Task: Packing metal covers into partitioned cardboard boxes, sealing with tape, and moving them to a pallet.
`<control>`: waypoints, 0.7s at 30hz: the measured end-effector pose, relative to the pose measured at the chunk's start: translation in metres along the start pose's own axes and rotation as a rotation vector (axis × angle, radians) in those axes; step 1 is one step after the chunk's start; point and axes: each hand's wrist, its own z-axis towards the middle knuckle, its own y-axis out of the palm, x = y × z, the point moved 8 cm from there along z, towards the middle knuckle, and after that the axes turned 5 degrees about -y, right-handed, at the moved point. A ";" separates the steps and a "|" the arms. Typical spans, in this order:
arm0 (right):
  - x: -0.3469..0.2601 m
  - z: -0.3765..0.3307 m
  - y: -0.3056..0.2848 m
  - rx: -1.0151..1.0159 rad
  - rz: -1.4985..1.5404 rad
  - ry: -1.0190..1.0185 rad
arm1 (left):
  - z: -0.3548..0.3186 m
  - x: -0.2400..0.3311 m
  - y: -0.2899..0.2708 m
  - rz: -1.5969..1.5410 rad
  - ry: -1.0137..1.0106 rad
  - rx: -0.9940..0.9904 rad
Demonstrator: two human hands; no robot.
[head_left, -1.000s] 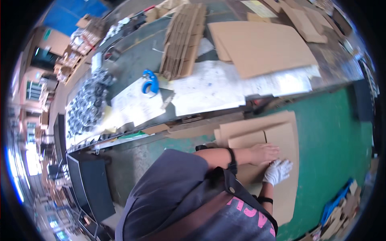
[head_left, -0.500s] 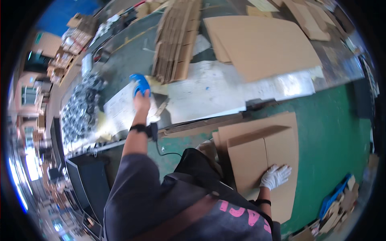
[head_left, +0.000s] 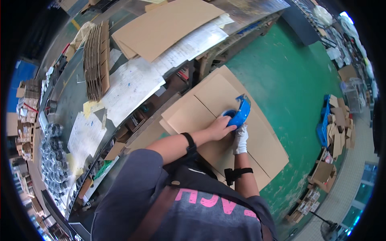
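A blue tape dispenser is held over a brown cardboard carton, just above its top face. My bare left hand is closed on the dispenser's near left side, fingers at the tape roll. From below, my white-gloved right hand meets the dispenser's lower end, its fingers closed against it and partly hidden. The carton's top panels lie flat with straight seams between them. Whether any tape is stuck on the carton cannot be made out.
The workbench to the left carries large cardboard sheets, a stack of folded cardboard and clear plastic pieces. A blue crate with cardboard scraps stands right on the green floor.
My left hand has brought the tape dispenser from above the bench over to the carton. My right hand has moved from lying flat on the carton to the dispenser. The view has turned right.
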 end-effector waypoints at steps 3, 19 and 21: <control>-0.023 -0.008 -0.005 -0.082 -0.159 -0.041 | 0.006 0.021 0.031 0.330 0.105 0.113; -0.176 -0.053 -0.005 -0.142 -0.865 -0.275 | 0.003 -0.046 -0.077 0.989 -0.312 0.003; -0.187 -0.078 0.006 -0.199 -1.080 -0.335 | 0.006 -0.052 -0.076 1.015 -0.323 -0.052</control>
